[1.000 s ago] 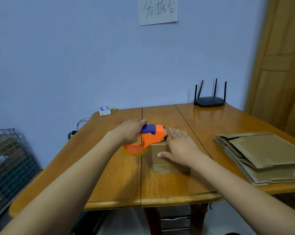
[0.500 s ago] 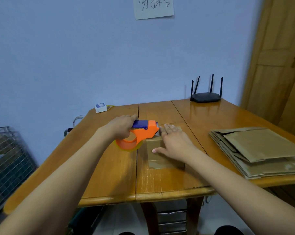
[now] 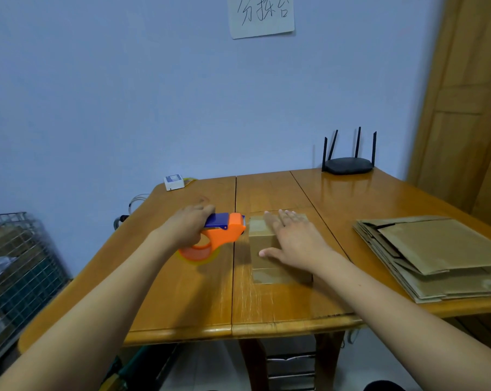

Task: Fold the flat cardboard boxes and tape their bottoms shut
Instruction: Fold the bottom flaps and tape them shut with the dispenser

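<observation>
- The tabletop carries a folded cardboard box at its centre, and at 3 o'clock from it a stack of flat cardboard boxes.
- The right hand lies flat on the box, fingers straight.
- The left hand grips the orange tape dispenser, which has pulled off the box toward 9 o'clock; the strip looks laid, so cutting seems done.
- The wall note bears handwritten characters, not surely readable.

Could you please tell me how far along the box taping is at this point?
Done: one box is folded, tape visible across its top. In hand: the right hand presses it flat while the left hand holds the tape dispenser beside it. Left: the stack of flat boxes.
</observation>
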### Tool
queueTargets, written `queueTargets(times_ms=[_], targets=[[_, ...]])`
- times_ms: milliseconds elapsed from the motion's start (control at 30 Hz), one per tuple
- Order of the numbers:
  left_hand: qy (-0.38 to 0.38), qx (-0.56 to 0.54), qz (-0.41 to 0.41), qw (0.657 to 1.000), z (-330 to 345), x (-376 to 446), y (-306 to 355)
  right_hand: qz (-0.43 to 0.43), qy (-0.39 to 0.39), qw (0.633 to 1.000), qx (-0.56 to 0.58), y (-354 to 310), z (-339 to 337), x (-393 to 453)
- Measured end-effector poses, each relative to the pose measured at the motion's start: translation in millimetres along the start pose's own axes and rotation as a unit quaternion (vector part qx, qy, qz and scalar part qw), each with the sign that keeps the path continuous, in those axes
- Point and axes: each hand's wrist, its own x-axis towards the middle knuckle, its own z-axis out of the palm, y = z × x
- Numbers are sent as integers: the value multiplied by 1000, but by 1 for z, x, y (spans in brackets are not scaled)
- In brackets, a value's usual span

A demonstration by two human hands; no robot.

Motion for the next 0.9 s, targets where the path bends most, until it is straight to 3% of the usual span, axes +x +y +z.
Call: queueTargets(times_ms=[467,900], targets=[[-6,-77,-5,997,33,1,7,-59,-43,997,15,-17,-16,15],[-7,-103,3,995,43,2,9,-31,-32,999,8,-20,3,31]])
